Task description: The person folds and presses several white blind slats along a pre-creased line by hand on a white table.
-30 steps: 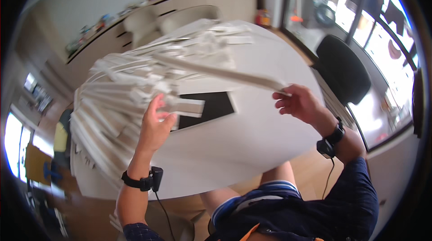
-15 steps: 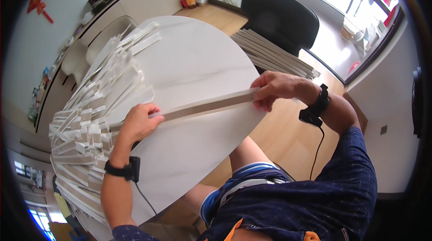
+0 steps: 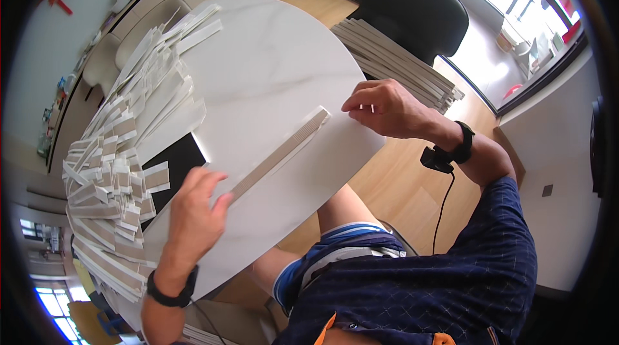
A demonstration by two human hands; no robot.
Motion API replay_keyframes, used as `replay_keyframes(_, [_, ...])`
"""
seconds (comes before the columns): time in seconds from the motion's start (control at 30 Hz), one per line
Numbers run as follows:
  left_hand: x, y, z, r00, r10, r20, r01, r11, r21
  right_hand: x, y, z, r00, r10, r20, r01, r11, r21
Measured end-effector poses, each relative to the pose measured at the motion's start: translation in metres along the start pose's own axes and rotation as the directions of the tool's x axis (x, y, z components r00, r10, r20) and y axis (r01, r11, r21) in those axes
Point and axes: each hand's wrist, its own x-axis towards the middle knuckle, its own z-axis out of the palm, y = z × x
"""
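Long flat cardboard strip (image 3: 280, 153) lies diagonally on white marble table (image 3: 258, 74). Left hand (image 3: 193, 206) presses near end, fingers curled loosely over it, not clamped. Right hand (image 3: 387, 108) hovers just past far end, fingers bent, holding nothing; contact with strip tip unclear. 1 heap of folded strips (image 3: 116, 164) at left, 1 flat stack (image 3: 393, 61) beyond right hand. To do well: keep strip flat, pin both ends, align edges before creasing.

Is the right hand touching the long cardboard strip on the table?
Apart. The head view shows bare tabletop between the right hand and the strip end.
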Motion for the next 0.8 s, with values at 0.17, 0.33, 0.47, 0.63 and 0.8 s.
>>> replay_keyframes(0.17, [0.05, 0.046, 0.06, 0.953, 0.29, -0.081, -0.301, 0.937, -0.177, 0.022, 0.005, 0.015, 0.993, -0.111, 0.036, 0.115, 0.984, -0.139])
replay_keyframes(0.33, [0.064, 0.056, 0.076, 0.954, 0.3, 0.016, -0.299, 0.952, -0.067, 0.035, 0.003, 0.02, 0.983, -0.077, 0.165, 0.117, 0.962, -0.248])
replay_keyframes(0.47, [0.064, 0.056, 0.074, 0.955, 0.294, 0.034, -0.292, 0.955, -0.057, 0.035, 0.006, 0.02, 0.969, -0.122, 0.215, 0.178, 0.947, -0.266])
replay_keyframes(0.63, [0.063, 0.056, 0.075, 0.957, 0.288, 0.028, -0.285, 0.956, -0.065, 0.031, 0.01, 0.007, 0.943, -0.17, 0.286, 0.241, 0.942, -0.233])
replay_keyframes(0.8, [0.062, 0.06, 0.076, 0.956, 0.294, 0.002, -0.293, 0.954, -0.058, 0.033, 0.0, 0.011, 0.963, -0.186, 0.195, 0.231, 0.942, -0.243])
